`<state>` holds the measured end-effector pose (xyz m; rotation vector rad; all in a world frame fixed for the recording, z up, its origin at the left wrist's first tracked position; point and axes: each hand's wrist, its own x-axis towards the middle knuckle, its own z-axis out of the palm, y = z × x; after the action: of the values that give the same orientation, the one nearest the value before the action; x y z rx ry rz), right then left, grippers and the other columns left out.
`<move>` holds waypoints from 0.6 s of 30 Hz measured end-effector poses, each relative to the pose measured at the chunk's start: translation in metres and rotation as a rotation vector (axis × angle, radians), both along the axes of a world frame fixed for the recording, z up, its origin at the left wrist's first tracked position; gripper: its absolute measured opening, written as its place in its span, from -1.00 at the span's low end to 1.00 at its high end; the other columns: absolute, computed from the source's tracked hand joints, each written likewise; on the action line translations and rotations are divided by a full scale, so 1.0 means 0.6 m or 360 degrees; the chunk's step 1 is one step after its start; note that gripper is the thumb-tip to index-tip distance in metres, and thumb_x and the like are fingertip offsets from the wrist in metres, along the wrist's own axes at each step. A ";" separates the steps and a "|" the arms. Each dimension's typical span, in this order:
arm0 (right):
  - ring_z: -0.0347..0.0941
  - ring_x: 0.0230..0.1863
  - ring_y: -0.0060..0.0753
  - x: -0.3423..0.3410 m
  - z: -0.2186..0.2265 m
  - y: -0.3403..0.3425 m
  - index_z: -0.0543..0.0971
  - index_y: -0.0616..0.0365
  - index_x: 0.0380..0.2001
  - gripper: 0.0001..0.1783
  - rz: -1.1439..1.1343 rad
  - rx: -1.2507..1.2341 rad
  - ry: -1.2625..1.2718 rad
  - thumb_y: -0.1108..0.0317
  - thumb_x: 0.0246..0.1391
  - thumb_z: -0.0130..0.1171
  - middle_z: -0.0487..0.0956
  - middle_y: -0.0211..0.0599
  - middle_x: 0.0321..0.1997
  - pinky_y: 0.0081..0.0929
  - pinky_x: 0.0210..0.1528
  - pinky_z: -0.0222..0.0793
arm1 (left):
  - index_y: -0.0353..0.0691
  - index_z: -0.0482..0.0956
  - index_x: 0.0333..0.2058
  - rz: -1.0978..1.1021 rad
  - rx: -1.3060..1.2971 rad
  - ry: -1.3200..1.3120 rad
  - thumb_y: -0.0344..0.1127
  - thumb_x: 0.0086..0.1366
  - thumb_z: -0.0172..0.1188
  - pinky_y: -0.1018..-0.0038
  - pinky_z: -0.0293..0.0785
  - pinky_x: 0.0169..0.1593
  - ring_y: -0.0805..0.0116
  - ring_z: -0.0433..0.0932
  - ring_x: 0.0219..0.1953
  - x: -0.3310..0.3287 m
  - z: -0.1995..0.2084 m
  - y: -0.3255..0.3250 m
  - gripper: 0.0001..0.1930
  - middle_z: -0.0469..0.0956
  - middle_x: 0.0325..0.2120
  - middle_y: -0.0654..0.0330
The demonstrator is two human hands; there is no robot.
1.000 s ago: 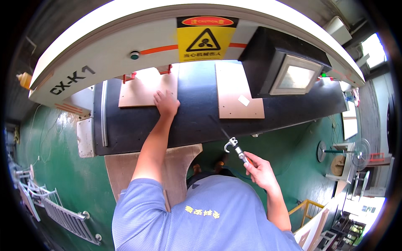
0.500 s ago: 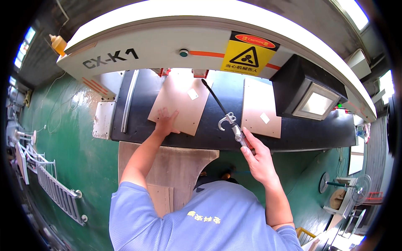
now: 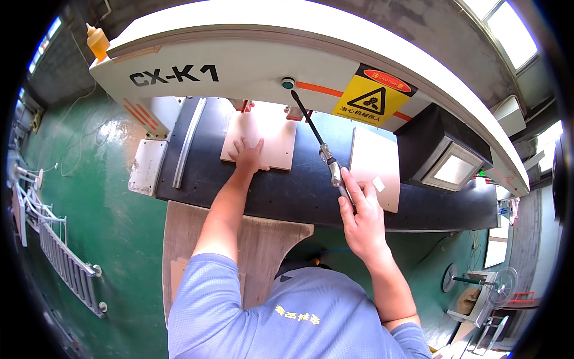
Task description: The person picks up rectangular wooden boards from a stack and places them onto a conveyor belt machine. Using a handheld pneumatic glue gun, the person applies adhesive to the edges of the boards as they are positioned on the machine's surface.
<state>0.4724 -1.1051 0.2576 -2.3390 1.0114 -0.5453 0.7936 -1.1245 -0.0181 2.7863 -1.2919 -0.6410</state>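
A person in a blue shirt [image 3: 257, 311] stood at the near side of the black desk [image 3: 299, 200], where a brown wooden sheet [image 3: 260, 239] sat by the near edge, toward the left. The right hand [image 3: 365, 218], above the desk right of its middle, was wrapped around the handle of an air blow gun [image 3: 334, 170], whose thin black nozzle slanted away over the desk. The left hand [image 3: 248, 158] had its fingers spread on the near end of the left pale panel [image 3: 275, 140], which lay on the desk's left half. The right pale panel [image 3: 373, 164], bearing a white label [image 3: 378, 183], lay on the desk right of its middle. A metal rail [image 3: 189, 143] ran along the desk's left end. Across the desk's far side stretched a white machine beam [image 3: 251, 66] with a round green button [image 3: 288, 83]; I cannot tell whether the nozzle's tip touched it.
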 end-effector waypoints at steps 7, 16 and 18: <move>0.56 -0.26 0.04 0.025 -0.005 -0.011 0.42 -0.14 0.31 -0.44 -0.0034 -0.0088 0.0012 0.40 0.25 0.13 0.46 -0.05 -0.11 -0.15 -0.17 0.51 | 0.49 0.03 0.42 0.0000 0.0064 0.0017 0.21 -0.18 0.57 -0.46 -0.15 0.29 -0.36 -0.29 0.48 0.002 0.010 -0.004 0.19 -0.24 0.47 -0.13; 0.54 -0.19 0.09 -0.001 -0.016 0.009 0.37 -0.07 0.34 -0.44 -0.0005 0.0205 -0.0009 0.36 0.27 0.09 0.44 -0.04 -0.12 -0.16 -0.08 0.48 | 0.49 0.02 0.42 -0.0003 0.0073 0.0020 0.23 -0.16 0.56 -0.45 -0.13 0.30 -0.36 -0.30 0.48 0.005 0.007 -0.003 0.18 -0.26 0.47 -0.15; 0.53 -0.13 -0.03 -0.032 -0.037 0.015 0.33 -0.02 0.36 -0.44 -0.0068 0.0396 0.0007 0.33 0.31 0.05 0.49 0.01 -0.10 -0.24 -0.01 0.44 | 0.49 0.01 0.43 -0.0004 0.0079 0.0028 0.23 -0.16 0.56 -0.45 -0.12 0.30 -0.36 -0.30 0.48 0.003 0.007 -0.004 0.19 -0.27 0.48 -0.15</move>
<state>0.4533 -1.0960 0.2353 -2.1048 1.0681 -0.4047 0.7955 -1.1270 -0.0139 2.8115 -1.2946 -0.7062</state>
